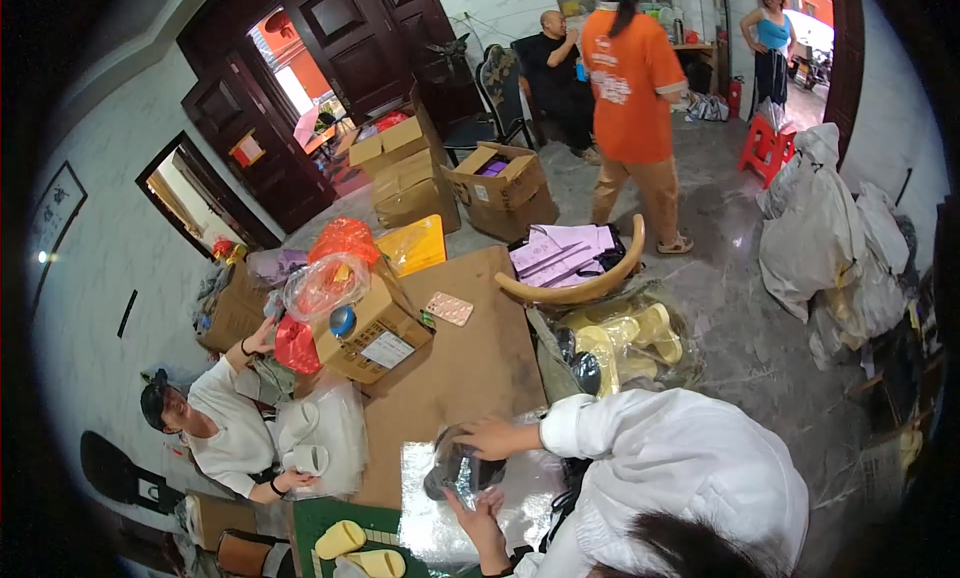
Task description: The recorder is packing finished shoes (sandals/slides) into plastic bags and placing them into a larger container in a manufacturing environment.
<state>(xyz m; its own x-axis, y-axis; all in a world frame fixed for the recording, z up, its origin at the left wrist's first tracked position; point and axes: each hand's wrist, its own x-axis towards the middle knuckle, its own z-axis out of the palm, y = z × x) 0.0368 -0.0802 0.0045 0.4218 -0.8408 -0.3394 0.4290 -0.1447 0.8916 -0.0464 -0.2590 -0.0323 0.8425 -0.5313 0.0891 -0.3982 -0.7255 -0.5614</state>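
Holding a clear plastic bag with a dark thing inside, the left hand and right hand pinch its edges over the brown cardboard sheet, near that sheet's right edge.

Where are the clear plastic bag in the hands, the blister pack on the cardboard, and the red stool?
clear plastic bag (458, 470), head view, crinkled middle.
blister pack (448, 308), head view, centre of sheet.
red stool (768, 143), head view, seat top.

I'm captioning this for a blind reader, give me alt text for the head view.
The left hand and right hand hold a clear plastic bag with something dark inside over a cardboard-covered table; a co-worker opposite holds a white slipper.
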